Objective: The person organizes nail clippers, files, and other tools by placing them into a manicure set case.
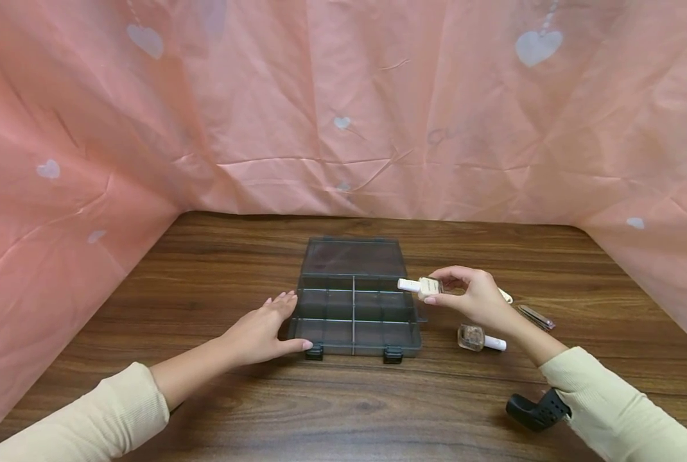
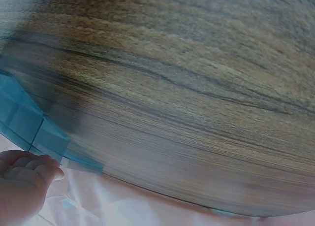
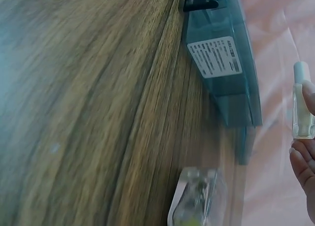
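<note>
A translucent grey compartment box (image 1: 328,333) lies on the table with its lid (image 1: 352,256) folded back. At its left side my left hand (image 1: 262,330) rests with fingers extended and the thumb by the front left corner. My right hand (image 1: 475,296) pinches a cream nail polish bottle (image 1: 430,287) with a white cap, held tilted sideways over the box's right edge. In the right wrist view the same nail polish bottle (image 3: 302,110) appears between thumb and fingers. The left wrist view shows my left hand (image 2: 24,184) beside the bluish-looking box (image 2: 24,117).
Right of the box lies a glittery nail polish bottle (image 1: 472,337) with a white cap. Nail clippers (image 1: 536,317) lie behind my right forearm, near a partly hidden whitish object (image 1: 506,296). A black strap piece (image 1: 537,410) sits at my right sleeve. Pink curtain (image 1: 343,160) surrounds the wooden table (image 1: 234,256).
</note>
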### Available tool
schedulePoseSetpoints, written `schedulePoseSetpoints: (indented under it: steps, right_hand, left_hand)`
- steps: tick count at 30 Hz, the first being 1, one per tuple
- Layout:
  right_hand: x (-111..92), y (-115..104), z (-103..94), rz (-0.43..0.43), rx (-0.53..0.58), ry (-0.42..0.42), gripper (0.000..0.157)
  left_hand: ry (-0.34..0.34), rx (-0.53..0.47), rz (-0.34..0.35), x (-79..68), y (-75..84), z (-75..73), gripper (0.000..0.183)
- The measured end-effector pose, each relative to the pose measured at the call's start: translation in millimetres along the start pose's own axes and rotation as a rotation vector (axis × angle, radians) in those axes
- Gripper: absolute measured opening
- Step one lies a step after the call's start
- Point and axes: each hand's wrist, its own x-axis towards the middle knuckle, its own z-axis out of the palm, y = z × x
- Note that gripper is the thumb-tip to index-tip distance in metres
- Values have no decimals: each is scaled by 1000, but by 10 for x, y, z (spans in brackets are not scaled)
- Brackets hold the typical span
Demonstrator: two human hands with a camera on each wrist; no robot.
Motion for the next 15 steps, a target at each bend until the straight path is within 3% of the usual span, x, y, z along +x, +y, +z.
schedulePoseSetpoints:
  steps: [7, 15]
  right_hand:
    - [165, -38, 170, -53, 49, -15, 34]
    - [326, -45, 370, -104, 16, -27, 32]
  left_hand:
    - [0, 1, -2, 0, -14, 7, 86]
    - [-1, 7, -2, 5, -18, 8, 86]
